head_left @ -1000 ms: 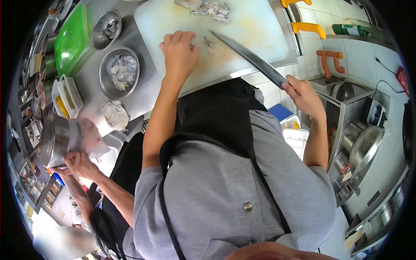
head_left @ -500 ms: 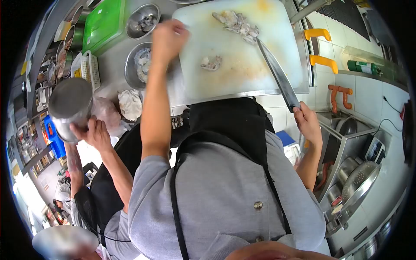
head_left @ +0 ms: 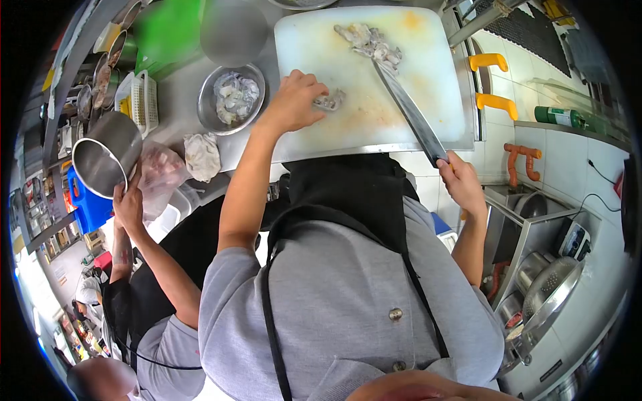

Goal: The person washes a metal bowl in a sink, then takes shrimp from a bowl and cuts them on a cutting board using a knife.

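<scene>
My right hand [head_left: 463, 182] grips the handle of a large knife [head_left: 411, 112], its tip by a pile of greyish seafood pieces [head_left: 369, 45] on the white cutting board [head_left: 307, 33]. At the board's left part, my left hand [head_left: 294, 103] has its fingers bent at a small seafood piece [head_left: 330, 100]. Whether those fingers pinch it is too small to tell. Left of the board stands a metal bowl [head_left: 232, 99] of pale, peeled seafood.
A co-worker at the left holds a metal pot [head_left: 107, 155] beside a plastic bag [head_left: 160, 175]. A crumpled cloth [head_left: 202, 158] lies at the counter's edge. White baskets [head_left: 142, 100] stand behind it. Yellow handles [head_left: 496, 104] jut out right of the board.
My left hand has moved from over the bowls back to the small piece on the board. The knife tip has shifted slightly left. The co-worker's pot has tilted, its opening now showing.
</scene>
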`<state>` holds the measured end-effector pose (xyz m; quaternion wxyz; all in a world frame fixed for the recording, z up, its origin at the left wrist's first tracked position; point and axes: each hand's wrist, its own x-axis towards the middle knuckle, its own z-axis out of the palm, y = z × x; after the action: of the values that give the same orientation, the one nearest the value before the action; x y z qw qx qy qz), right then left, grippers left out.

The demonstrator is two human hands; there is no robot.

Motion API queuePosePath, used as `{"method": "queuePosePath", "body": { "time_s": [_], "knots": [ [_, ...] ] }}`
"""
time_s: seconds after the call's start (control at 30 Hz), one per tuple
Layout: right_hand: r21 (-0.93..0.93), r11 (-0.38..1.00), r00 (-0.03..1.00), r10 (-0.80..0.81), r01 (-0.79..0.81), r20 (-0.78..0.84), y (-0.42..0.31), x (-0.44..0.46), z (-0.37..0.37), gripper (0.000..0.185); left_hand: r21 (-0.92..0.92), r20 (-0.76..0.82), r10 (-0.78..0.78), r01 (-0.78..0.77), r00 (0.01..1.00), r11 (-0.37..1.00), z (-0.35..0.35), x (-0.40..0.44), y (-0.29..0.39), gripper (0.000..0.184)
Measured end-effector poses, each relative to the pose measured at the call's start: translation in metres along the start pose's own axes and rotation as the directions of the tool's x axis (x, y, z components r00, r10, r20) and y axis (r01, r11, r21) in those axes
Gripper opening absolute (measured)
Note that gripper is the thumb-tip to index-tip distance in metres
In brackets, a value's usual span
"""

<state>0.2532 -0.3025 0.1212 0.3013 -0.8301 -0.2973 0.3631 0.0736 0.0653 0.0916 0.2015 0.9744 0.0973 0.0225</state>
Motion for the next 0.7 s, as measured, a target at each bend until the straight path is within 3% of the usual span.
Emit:
{"method": "queuePosePath", "body": {
  "time_s": [0.13,0.27,0.37,0.47,0.57,0.7],
  "knots": [
    [0.037,0.999,1.000,0.005,-0.005,0.003,0.000,0.002,0.006,0.023,0.044,-0.052,0.091,-0.088,0.995,0.995,0.010,0.008,0.005,0.031],
    [-0.003,0.998,0.998,-0.059,0.059,-0.028,-0.003,0.003,0.006,0.024,0.004,-0.005,0.145,-0.145,0.989,0.989,0.018,0.021,0.011,0.027],
    [-0.049,0.996,0.996,-0.072,0.069,-0.047,-0.013,0.002,0.005,0.023,-0.109,-0.263,-0.009,-0.020,0.965,0.994,0.038,0.028,0.024,0.026],
    [-0.136,0.987,0.995,-0.093,0.086,-0.045,-0.017,0.001,0.010,0.022,-0.007,-0.309,-0.073,0.074,0.948,0.997,0.052,0.019,0.035,0.030],
    [-0.375,0.913,0.981,-0.188,0.160,-0.039,-0.026,-0.002,0.015,0.018,-0.060,-0.371,-0.132,0.118,0.919,0.991,0.052,0.010,0.037,0.028],
    [-0.499,0.843,0.971,-0.240,0.201,-0.013,-0.038,-0.008,0.016,0.017,-0.106,-0.373,-0.110,0.076,0.921,0.991,0.049,0.011,0.037,0.027]
  ]
}}
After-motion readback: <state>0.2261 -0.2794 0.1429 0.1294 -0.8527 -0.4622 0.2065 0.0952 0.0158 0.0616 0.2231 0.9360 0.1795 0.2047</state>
